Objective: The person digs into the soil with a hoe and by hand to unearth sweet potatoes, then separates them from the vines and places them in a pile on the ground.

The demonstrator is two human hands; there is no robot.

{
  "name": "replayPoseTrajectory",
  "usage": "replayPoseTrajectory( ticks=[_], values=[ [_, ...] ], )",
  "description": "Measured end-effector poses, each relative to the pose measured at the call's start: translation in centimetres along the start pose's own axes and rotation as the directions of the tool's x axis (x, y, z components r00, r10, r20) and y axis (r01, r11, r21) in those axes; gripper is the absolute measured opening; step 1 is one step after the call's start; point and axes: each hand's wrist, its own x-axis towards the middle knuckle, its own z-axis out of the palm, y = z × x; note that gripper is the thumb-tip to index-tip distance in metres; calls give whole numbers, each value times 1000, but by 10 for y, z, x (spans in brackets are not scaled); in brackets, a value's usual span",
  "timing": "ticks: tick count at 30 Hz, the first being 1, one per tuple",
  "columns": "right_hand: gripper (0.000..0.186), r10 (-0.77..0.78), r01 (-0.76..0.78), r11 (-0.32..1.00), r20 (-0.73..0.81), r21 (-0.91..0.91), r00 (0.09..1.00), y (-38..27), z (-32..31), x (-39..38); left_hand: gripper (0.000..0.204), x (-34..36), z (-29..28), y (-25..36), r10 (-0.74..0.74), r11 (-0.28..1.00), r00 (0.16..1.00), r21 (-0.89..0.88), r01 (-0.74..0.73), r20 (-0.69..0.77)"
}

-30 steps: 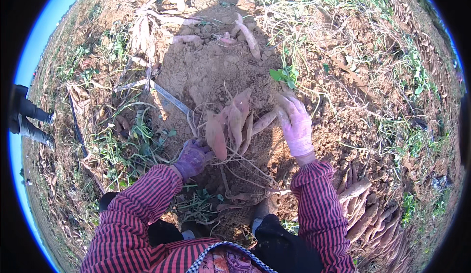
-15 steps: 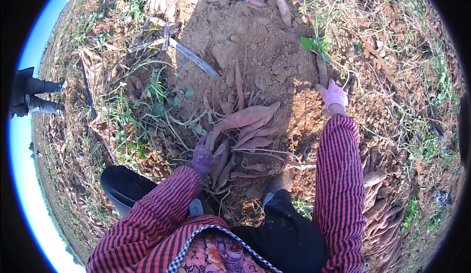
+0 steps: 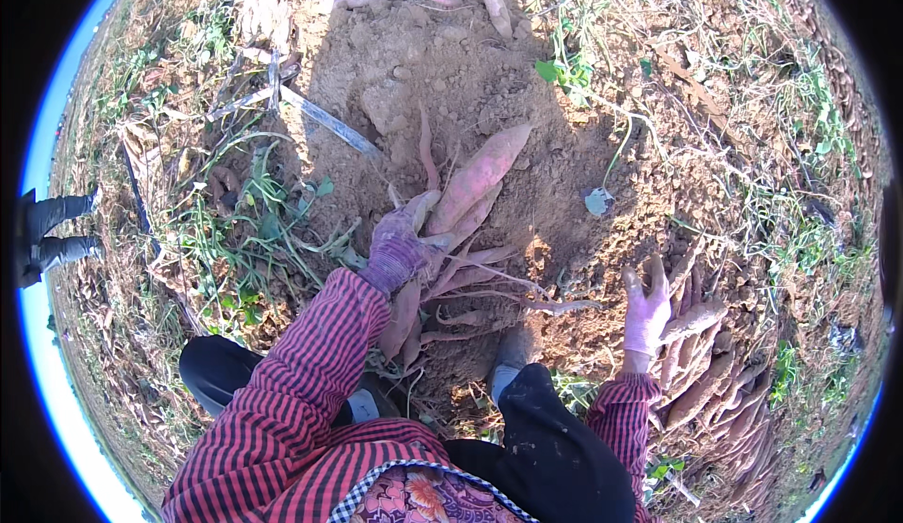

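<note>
My left hand (image 3: 400, 245), in a purple knit glove, is closed round the near end of a large pinkish sweet potato (image 3: 484, 175). That sweet potato is tilted up and away, with another slimmer one against its underside. Below it, several more sweet potatoes (image 3: 403, 321) lie bunched with thin roots near my feet. My right hand (image 3: 647, 311), in a pink glove with soiled fingertips, has its fingers spread and nothing in them. It is beside a pale sweet potato (image 3: 694, 322) on the edge of a row of dug sweet potatoes (image 3: 720, 391).
Green vines (image 3: 273, 227) tangle at the left, near a pale flat strip (image 3: 329, 120). Another long sweet potato (image 3: 487, 1) lies on the loose soil (image 3: 451, 71) ahead. A person's legs (image 3: 61, 231) show at the far left. My knees and shoes frame the near ground.
My right hand has come back from the far right soil to the row of sweet potatoes and spread its fingers. My left hand has moved forward and raised the large sweet potato's far end.
</note>
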Motion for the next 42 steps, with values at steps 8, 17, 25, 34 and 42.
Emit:
replayPoseTrajectory(
  ticks=[8,17,25,34,42],
  values=[
    [71,-170,-320,167,347,932,922,-119,117,8,63,3,45,50,281,943,953,151,-297,117],
    [80,-170,183,978,-123,101,978,-93,47,23,69,49,21,49,-333,925,898,284,252,288],
    [52,-88,-140,876,439,461,894,-68,109,20,68,7,52,9,-455,822,806,527,216,379],
    [62,-252,-495,394,609,774,752,-100,134,-16,90,-14,57,32,0,971,963,-231,64,268],
    [57,-264,-216,217,271,952,926,-141,99,-19,77,7,41,83,-188,876,647,-172,451,739]
  ],
)
